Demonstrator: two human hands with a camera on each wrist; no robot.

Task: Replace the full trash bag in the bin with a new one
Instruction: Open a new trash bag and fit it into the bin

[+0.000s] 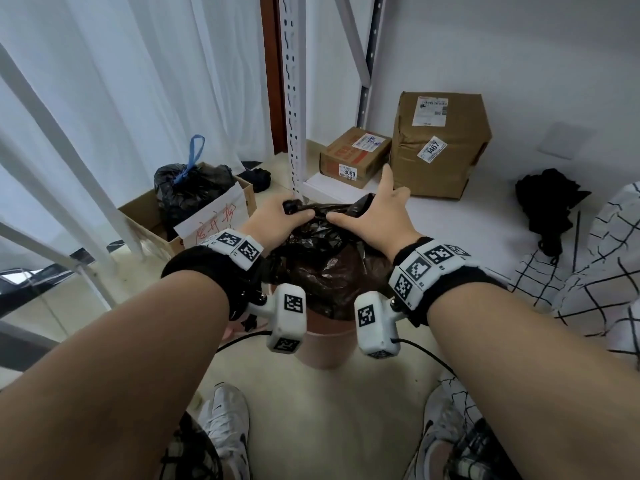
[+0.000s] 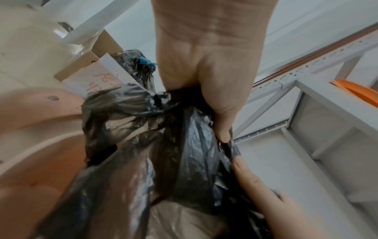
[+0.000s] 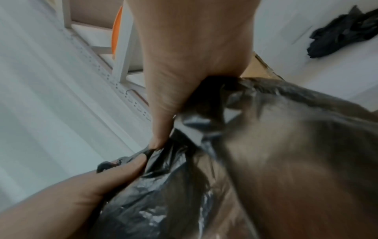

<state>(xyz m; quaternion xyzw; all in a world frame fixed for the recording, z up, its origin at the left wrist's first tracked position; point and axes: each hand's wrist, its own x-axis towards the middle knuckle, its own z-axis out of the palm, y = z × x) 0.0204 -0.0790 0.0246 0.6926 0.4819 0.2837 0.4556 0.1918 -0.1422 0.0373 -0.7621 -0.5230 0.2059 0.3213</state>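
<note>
The floor (image 1: pixel 329 393) is pale and glossy, meeting a white wall on the far side and white curtains (image 1: pixel 121 81) from nine to eleven o'clock. A white slotted shelf post (image 1: pixel 294 98) rises at twelve o'clock. At one o'clock two taped cardboard parcels (image 1: pixel 440 143) sit on the rack's low white shelf. At ten o'clock an open cardboard box (image 1: pixel 152 216) holds a tied black bag with a blue drawstring (image 1: pixel 188 188). Dark cloth (image 1: pixel 547 206) lies crumpled at two o'clock, and a white fabric with a black grid (image 1: pixel 602 258) fills the three o'clock edge.

In the middle stands the pink bin (image 1: pixel 322 348), with the black trash bag (image 1: pixel 322 268) bunched up out of its mouth. The left hand (image 1: pixel 273 216) is clenched around a gathered corner of the bag's rim. The right hand (image 1: pixel 377 216) pinches the rim on the opposite side with its thumb, its index finger stretched out straight toward the parcels.

Most of the bin is hidden behind the wrists and their white marker blocks. What fills the bag cannot be made out. The right wrist view is smeared with blur, and the red writing on the open box's paper is cut off by the left wrist.
</note>
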